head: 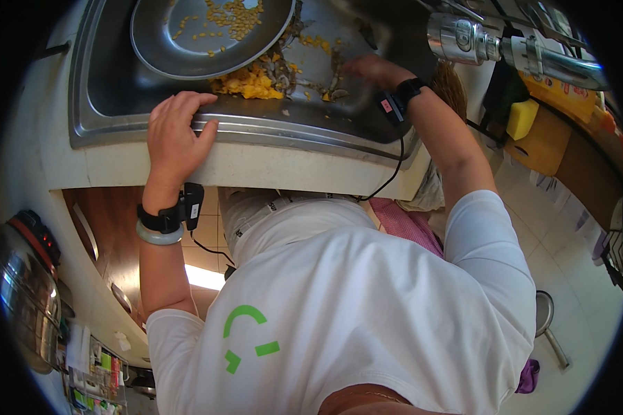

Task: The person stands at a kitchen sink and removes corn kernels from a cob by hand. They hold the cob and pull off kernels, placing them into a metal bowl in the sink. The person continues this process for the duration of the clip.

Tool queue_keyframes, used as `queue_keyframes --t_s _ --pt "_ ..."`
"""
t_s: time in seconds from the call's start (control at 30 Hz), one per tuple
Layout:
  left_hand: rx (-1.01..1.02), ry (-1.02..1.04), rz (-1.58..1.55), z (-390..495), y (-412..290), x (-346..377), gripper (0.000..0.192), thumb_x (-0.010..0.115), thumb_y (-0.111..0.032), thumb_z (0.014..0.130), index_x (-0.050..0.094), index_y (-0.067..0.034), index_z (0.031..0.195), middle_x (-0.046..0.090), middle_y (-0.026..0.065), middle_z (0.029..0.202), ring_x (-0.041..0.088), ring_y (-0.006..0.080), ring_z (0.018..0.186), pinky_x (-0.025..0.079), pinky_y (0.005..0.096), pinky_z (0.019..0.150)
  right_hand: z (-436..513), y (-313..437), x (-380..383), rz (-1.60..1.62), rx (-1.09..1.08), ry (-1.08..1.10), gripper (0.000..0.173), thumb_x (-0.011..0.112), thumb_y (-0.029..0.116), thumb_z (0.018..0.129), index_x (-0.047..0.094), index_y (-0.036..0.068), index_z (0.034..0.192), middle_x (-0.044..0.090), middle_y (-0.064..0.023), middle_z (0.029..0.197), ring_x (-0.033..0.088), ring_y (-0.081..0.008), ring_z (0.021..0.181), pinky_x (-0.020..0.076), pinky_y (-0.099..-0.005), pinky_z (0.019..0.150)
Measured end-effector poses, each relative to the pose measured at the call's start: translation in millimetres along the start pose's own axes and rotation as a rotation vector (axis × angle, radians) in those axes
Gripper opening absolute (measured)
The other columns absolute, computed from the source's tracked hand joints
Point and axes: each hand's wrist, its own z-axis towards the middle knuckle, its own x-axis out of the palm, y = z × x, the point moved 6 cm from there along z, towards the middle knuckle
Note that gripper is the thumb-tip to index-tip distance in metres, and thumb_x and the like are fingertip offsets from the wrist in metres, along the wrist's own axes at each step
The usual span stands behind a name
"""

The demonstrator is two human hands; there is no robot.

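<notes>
My left hand (179, 132) rests on the front rim of a stainless steel sink (290, 128), fingers apart, holding nothing. Inside the sink my right hand (371, 70) reaches down at the right, its fingers blurred; whether they hold anything cannot be made out. Just left of it lie dark wet scraps and small orange bits on the sink floor. A heap of orange pulp (249, 85) lies between my hands, against a round metal basin (161, 57). Pale yellow seeds (236, 21) are spread on the basin's bottom.
A chrome faucet (454, 39) juts in at the upper right. Beyond the sink's right end are a straw brush (449, 88), a yellow sponge (522, 118) and a cutting board (542, 142). A cable hangs from my right wrist device over the counter edge. A lidded pot (31, 301) stands at the left.
</notes>
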Motion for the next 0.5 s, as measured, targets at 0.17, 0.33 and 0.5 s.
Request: queue_keyframes --t_s 0.17,0.33,0.5 --pt "0.002 -0.007 0.004 0.2 0.3 -0.2 0.027 0.063 -0.014 0.068 0.061 -0.011 0.095 0.060 0.0052 0.093 0.055 0.0262 0.093 0.037 0.0365 0.090 4.4 44.9 3.0 -0.456 -0.318 0.004 0.033 0.046 0.020 0.087 0.057 0.012 0.117 0.055 -0.0111 0.117 0.053 -0.0281 0.105 0.0429 -0.0376 0.087" --pt "-0.021 -0.008 0.001 1.0 -0.1 -0.8 0.027 0.062 -0.015 0.069 0.061 -0.011 0.095 0.060 0.0049 0.093 0.055 0.0259 0.093 0.037 0.0369 0.090 -4.7 104.4 67.7 -0.830 -0.820 0.057 0.036 0.052 0.009 0.080 0.057 0.006 0.115 0.047 -0.0103 0.126 0.047 -0.0297 0.112 0.0410 -0.0382 0.092" --pt "-0.009 0.001 0.003 1.1 -1.1 -0.6 0.026 0.062 -0.015 0.069 0.061 -0.011 0.095 0.060 0.0049 0.093 0.056 0.0255 0.092 0.037 0.0370 0.091 -24.9 124.1 93.0 -1.199 -0.828 0.113 0.041 0.056 0.001 0.076 0.054 0.001 0.116 0.047 -0.0093 0.126 0.044 -0.0284 0.115 0.0407 -0.0366 0.094"
